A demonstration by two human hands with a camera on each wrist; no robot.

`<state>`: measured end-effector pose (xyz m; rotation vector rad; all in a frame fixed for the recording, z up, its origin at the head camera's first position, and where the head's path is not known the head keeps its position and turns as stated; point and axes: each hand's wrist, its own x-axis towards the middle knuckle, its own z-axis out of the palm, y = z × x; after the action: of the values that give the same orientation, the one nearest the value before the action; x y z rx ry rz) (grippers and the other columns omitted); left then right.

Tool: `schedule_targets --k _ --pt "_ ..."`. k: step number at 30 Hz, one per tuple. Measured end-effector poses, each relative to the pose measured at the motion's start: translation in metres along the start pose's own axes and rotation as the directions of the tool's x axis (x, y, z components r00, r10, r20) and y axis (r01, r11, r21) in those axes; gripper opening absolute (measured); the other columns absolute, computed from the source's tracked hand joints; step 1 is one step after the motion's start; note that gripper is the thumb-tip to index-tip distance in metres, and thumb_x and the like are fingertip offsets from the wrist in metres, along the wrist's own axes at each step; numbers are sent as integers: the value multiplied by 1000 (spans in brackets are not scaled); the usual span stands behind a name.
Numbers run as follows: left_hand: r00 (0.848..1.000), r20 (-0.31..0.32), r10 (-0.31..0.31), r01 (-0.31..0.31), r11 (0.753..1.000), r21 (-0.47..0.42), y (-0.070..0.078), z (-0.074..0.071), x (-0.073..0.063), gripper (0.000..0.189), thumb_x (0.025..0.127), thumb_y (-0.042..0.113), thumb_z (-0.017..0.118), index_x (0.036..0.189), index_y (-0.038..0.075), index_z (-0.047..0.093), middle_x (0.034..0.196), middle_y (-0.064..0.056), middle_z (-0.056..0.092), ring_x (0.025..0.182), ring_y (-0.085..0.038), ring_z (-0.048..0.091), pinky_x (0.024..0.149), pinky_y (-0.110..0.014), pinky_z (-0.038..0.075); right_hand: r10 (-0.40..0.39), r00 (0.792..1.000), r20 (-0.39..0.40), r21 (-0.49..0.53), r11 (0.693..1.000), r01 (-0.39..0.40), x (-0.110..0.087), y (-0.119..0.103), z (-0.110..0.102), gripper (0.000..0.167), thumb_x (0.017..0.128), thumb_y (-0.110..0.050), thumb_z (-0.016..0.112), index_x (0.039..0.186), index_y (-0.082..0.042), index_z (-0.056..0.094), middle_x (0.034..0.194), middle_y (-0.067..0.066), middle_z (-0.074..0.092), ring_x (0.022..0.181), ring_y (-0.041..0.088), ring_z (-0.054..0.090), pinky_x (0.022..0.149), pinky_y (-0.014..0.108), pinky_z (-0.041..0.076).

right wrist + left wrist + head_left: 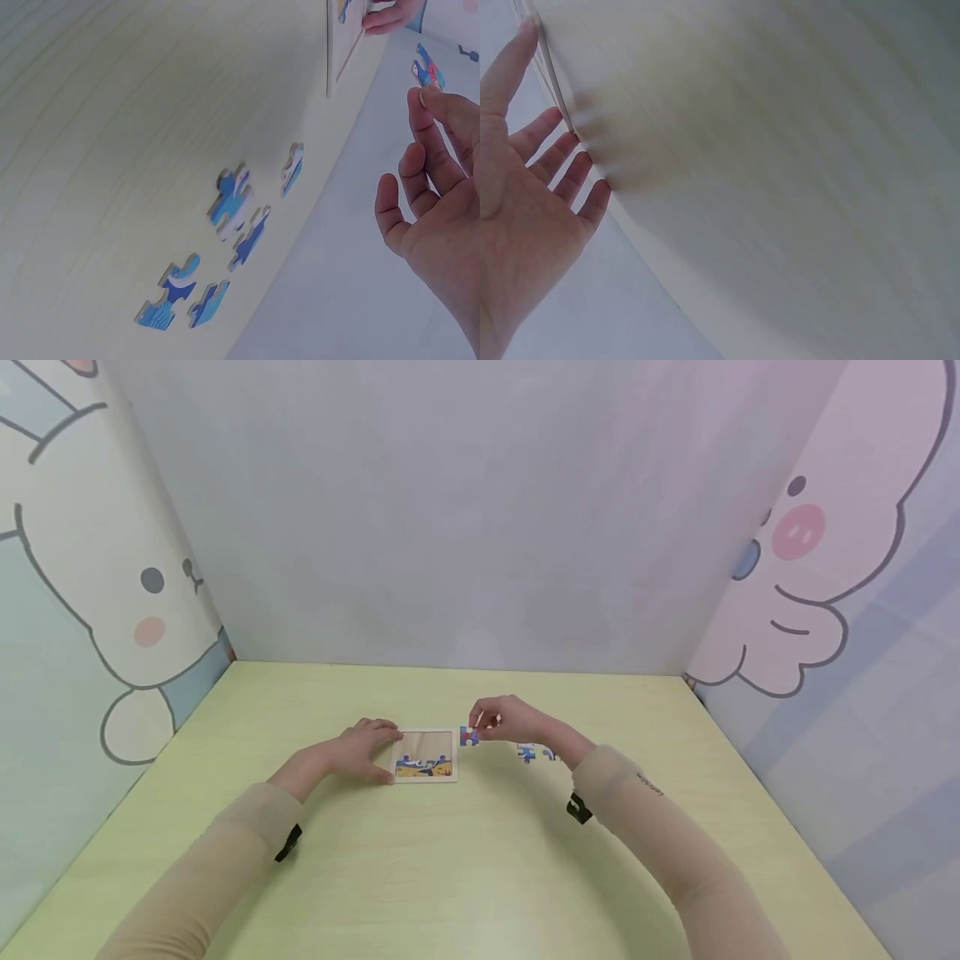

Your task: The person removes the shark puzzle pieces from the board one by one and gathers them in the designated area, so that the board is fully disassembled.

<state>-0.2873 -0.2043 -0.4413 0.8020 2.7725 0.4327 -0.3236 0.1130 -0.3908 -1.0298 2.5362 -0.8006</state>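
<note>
A wooden puzzle tray (424, 781) lies flat on the table, its lower part filled with joined pieces that show yellow and blue, its upper part bare wood. My left hand (362, 750) rests at the tray's left side, thumb by the near corner and fingers by the far one. In the left wrist view its fingertips (596, 187) touch down along the tray's edge. My right hand (512, 720) pinches a blue and red puzzle piece (468, 737) between thumb and forefinger, just right of the tray. The right wrist view shows that piece (427, 69) raised, the other fingers loosely bent.
Several loose blue and white puzzle pieces (231, 199) lie on the pale yellow table (480, 877), under and beside my right forearm. Cloth panels (465, 527) with cartoon animals stand around the table's back and sides.
</note>
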Motion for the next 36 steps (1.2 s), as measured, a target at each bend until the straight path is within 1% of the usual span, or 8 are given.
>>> schedule_targets --k 6,12,17,26,36 --pt "1000 1 -7 7 1000 -2 0 1 0 81 77 46 74 142 11 42 148 -12 34 136 -37 26 107 -61 24 3 1000 8 -23 1000 -2 -11 12 -3 10 90 -12 64 98 -17 62 85 -7 67 78 11 58 68 26 48" --pt "1000 0 -7 7 1000 -3 -1 1 -1 81 77 47 74 142 11 42 149 -12 34 136 -37 26 107 -61 24 47 999 10 -48 998 -47 -18 22 -2 9 89 -14 64 96 -19 62 84 -8 65 76 10 57 67 24 48" --pt "1000 -1 -6 6 1000 0 0 0 -1 81 77 46 74 142 11 42 149 -12 34 136 -38 26 108 -60 24 59 998 16 -43 997 -59 -22 29 1 9 89 -13 64 97 -17 62 86 -7 66 76 11 55 66 25 47" --pt "1000 3 -13 13 1000 -6 2 -1 -2 80 77 46 74 142 11 41 149 -11 34 137 -37 25 109 -60 22 60 998 2 -38 997 -60 -18 45 10 10 88 -10 64 95 -17 63 86 -6 65 77 11 55 67 25 47" --pt "1000 5 -13 13 1000 -13 3 -1 -2 80 77 45 74 142 11 41 149 -12 34 137 -37 26 109 -60 23 73 997 -16 -60 995 -74 -14 53 18 7 88 -12 65 93 -16 63 84 -7 63 74 9 53 67 24 46"
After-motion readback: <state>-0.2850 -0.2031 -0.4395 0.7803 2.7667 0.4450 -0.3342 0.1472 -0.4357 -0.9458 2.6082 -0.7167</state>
